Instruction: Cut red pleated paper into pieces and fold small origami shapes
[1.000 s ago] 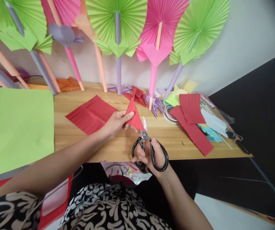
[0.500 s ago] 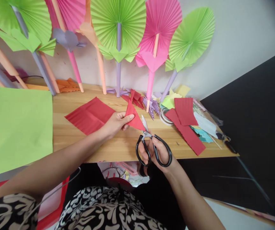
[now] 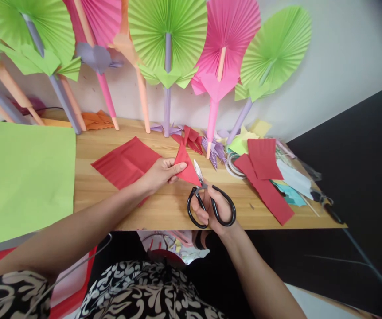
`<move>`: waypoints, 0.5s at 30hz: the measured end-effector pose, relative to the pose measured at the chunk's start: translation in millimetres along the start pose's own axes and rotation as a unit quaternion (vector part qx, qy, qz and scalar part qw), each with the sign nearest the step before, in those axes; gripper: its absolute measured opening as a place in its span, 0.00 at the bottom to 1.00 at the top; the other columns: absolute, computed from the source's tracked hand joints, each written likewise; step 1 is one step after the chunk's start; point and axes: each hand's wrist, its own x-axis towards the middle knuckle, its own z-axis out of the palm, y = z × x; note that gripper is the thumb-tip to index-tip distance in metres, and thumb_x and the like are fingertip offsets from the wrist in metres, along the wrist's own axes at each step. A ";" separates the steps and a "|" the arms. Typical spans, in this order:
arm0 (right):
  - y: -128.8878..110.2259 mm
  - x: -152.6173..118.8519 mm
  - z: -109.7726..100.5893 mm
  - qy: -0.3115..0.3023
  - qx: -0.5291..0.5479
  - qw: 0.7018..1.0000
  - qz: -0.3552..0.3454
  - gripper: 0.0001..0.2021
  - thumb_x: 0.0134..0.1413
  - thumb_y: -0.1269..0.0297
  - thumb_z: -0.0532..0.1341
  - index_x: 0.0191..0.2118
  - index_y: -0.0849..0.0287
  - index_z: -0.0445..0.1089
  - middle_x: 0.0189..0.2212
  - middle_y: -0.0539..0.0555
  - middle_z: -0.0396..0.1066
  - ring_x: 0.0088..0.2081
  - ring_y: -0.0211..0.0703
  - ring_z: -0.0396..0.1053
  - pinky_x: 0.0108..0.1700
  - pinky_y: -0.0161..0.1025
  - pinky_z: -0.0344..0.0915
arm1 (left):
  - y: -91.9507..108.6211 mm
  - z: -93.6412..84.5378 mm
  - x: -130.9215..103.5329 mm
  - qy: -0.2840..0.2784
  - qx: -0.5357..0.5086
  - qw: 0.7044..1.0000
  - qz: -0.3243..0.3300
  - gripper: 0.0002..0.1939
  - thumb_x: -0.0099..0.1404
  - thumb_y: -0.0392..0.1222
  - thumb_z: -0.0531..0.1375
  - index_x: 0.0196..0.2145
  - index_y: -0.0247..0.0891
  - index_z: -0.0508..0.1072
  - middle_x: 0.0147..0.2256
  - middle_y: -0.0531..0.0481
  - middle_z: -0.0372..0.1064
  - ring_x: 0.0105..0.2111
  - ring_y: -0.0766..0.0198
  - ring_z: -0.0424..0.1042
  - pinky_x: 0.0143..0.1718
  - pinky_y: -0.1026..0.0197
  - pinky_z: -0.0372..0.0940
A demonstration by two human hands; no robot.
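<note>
Pinched between the thumb and fingers of my left hand [image 3: 165, 172] is a folded piece of red paper [image 3: 188, 170], its pointed end up. My right hand [image 3: 216, 206] grips black-handled scissors [image 3: 224, 206], with fingers through the loops. The scissor blades [image 3: 197, 170] point up and away from me, at the right corner of the folded paper. Part of the lower blade is hidden behind the paper. A larger red sheet [image 3: 127, 160] lies flat on the table beneath and left of my left hand.
Paper fans in green [image 3: 167, 40] and pink [image 3: 232, 40] lean along the wall behind the wooden table [image 3: 91, 195]. A light green sheet [image 3: 25, 181] covers the left side. Red strips [image 3: 267, 188], a tape roll [image 3: 235, 165] and paper scraps lie at right.
The scissors and my right hand have shifted slightly left and up against the folded red paper. The camera view has turned slightly, and my left hand keeps its hold.
</note>
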 end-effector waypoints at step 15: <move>4.6 -5.6 0.0 0.002 -0.004 1.000 -0.002 0.23 0.58 0.42 0.60 0.25 0.58 0.68 0.10 0.43 0.55 0.11 0.31 0.47 0.12 0.29 0.48 | -2.4 3.8 -1.9 -0.006 -0.009 0.999 -0.035 0.27 0.59 0.62 0.66 0.21 0.37 0.63 0.15 0.59 0.55 0.16 0.74 0.51 0.20 0.66 0.46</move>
